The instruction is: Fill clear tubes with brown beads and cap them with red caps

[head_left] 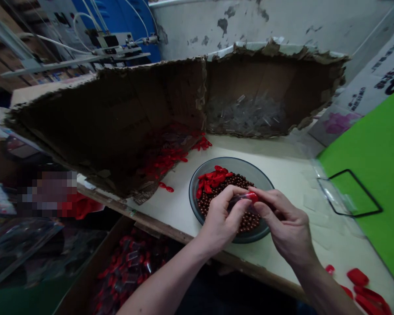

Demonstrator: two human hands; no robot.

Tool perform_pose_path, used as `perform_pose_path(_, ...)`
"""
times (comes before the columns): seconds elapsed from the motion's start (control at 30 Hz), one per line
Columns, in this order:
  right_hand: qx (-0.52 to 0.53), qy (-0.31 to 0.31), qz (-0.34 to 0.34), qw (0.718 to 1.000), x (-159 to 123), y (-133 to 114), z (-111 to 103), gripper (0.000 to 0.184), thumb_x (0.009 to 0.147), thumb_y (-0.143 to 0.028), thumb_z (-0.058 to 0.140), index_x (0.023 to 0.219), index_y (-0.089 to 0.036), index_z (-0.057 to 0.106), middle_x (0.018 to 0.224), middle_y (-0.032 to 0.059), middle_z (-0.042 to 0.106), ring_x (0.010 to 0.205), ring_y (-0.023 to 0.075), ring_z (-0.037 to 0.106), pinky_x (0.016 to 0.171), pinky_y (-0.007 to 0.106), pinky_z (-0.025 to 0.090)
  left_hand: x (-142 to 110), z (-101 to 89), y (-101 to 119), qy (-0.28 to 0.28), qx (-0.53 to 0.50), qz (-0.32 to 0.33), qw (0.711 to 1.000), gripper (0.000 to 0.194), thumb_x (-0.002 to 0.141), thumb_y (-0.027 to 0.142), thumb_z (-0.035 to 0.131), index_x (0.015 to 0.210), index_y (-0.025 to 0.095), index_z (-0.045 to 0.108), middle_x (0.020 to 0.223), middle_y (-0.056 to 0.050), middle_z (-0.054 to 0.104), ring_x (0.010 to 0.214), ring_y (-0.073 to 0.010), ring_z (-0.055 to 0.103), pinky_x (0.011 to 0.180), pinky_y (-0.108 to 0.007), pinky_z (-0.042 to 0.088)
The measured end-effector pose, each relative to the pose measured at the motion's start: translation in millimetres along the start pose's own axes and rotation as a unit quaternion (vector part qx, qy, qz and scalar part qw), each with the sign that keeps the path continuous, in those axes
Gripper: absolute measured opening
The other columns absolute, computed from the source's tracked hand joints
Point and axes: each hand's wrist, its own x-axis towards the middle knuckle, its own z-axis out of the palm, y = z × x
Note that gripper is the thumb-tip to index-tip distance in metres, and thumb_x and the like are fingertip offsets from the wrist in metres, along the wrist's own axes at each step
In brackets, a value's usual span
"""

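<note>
Both hands meet over a grey bowl point(241, 165) on the white tabletop. My left hand point(223, 218) is closed round a small clear plastic container with a red cap point(252, 197). Pinched at the capped end, my right hand point(290, 223) has its thumb and fingers against the red part. Fingers hide much of the container, so I cannot tell whether the cap is fully seated. Inside the bowl lie many round brown beads point(249, 223), with a pile of glossy red plastic pieces point(213, 178) on top at the far left side.
Behind the bowl, a cut cardboard box point(134, 100) spills red pieces point(167, 161); another holds clear plastic parts point(249, 114). Below the table's edge, a carton contains red-and-clear containers point(128, 267). A green panel point(377, 175), black wire frame point(350, 214) and red pieces point(357, 277) are rightward.
</note>
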Motion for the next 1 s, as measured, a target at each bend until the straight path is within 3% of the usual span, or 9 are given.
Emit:
perform_pose_path(0.17, -0.015, 0.008, 0.043, 0.999, 11.2, 14.9, 6.2, 0.027, 0.089, -0.037, 0.059, 0.113, -0.029, 0.069, 0.100, 0.0036, 0.066, 0.089, 0.0177, 0.062, 0.078, 0.031, 0.050, 12.8, 3.1, -23.7, 0.033, -0.148, -0.132, 0.980, 0.025, 0.082, 0.040, 0.064, 0.091, 0.017, 0.061, 0.077, 0.000, 0.061, 0.058, -0.0081, 0.054, 0.051, -0.018, 0.040)
perform_pose_path(0.33, 0.093, 0.144, 0.079, 0.982, 28.8, 28.9, 5.1, 0.035, 0.094, -0.046, 0.047, 0.108, -0.024, 0.070, 0.081, 0.0016, 0.060, 0.065, 0.0122, 0.054, 0.062, 0.026, 0.047, 12.1, 3.8, -40.0, -0.008, -0.187, -0.200, 0.962, 0.034, 0.075, 0.045, 0.069, 0.088, 0.014, 0.062, 0.067, -0.001, 0.062, 0.048, -0.0074, 0.052, 0.043, -0.018, 0.038)
perform_pose_path(0.43, 0.147, 0.091, 0.085, 0.981, 40.5, 26.0, 6.8, 0.038, 0.093, -0.050, 0.044, 0.107, -0.024, 0.069, 0.081, 0.0027, 0.062, 0.072, 0.0139, 0.058, 0.068, 0.027, 0.049, 7.9, 5.5, -43.0, -0.057, -0.163, -0.222, 0.960, 0.036, 0.074, 0.045, 0.070, 0.089, 0.013, 0.065, 0.062, -0.001, 0.060, 0.045, -0.0078, 0.050, 0.041, -0.019, 0.036)
perform_pose_path(0.57, 0.188, -0.020, 0.115, 0.975, 46.3, 18.5, 16.1, 0.044, 0.094, -0.054, 0.039, 0.112, -0.025, 0.067, 0.084, 0.0036, 0.064, 0.075, 0.0155, 0.061, 0.072, 0.029, 0.052, 8.9, 9.3, -38.9, -0.063, -0.087, -0.168, 0.980, 0.028, 0.077, 0.041, 0.065, 0.079, 0.013, 0.066, 0.060, 0.001, 0.055, 0.049, -0.0076, 0.045, 0.046, -0.020, 0.033)
perform_pose_path(0.67, 0.230, -0.054, 0.148, 0.960, 42.0, 13.2, 24.0, 0.050, 0.094, -0.056, 0.034, 0.112, -0.023, 0.066, 0.084, 0.0048, 0.064, 0.077, 0.0167, 0.062, 0.074, 0.031, 0.053, 10.7, 12.2, -34.1, -0.017, -0.007, -0.083, 0.996, 0.039, 0.083, 0.042, 0.058, 0.057, 0.014, 0.055, 0.055, 0.003, 0.044, 0.054, -0.0074, 0.037, 0.053, -0.022, 0.030)
perform_pose_path(0.8, 0.276, -0.092, 0.175, 0.941, 33.3, 6.2, 29.0, 0.050, 0.095, -0.054, 0.031, 0.114, -0.023, 0.065, 0.085, 0.0050, 0.064, 0.080, 0.0171, 0.062, 0.079, 0.032, 0.052, 7.1, 14.0, -31.1, -0.003, 0.066, -0.062, 0.996, 0.048, 0.086, 0.044, 0.053, 0.049, 0.015, 0.043, 0.053, 0.004, 0.033, 0.055, -0.0079, 0.029, 0.053, -0.024, 0.026)
perform_pose_path(0.9, 0.284, -0.103, 0.165, 0.939, 28.3, 6.4, 29.7, 0.047, 0.096, -0.051, 0.032, 0.112, -0.023, 0.066, 0.082, 0.0033, 0.063, 0.077, 0.0156, 0.061, 0.077, 0.030, 0.050, 2.0, 13.0, -32.2, -0.002, 0.093, -0.056, 0.994, 0.047, 0.087, 0.043, 0.052, 0.050, 0.015, 0.044, 0.053, 0.004, 0.033, 0.055, -0.0081, 0.030, 0.054, -0.024, 0.025)
perform_pose_path(1.0, 0.277, -0.058, 0.169, 0.944, 24.5, 12.0, 32.5, 0.045, 0.096, -0.050, 0.033, 0.105, -0.022, 0.067, 0.077, 0.0024, 0.061, 0.072, 0.0153, 0.059, 0.071, 0.029, 0.050, -0.2, 12.4, -35.8, 0.017, 0.108, -0.051, 0.993, 0.046, 0.086, 0.044, 0.052, 0.051, 0.015, 0.046, 0.053, 0.004, 0.034, 0.055, -0.0084, 0.031, 0.054, -0.024, 0.025)
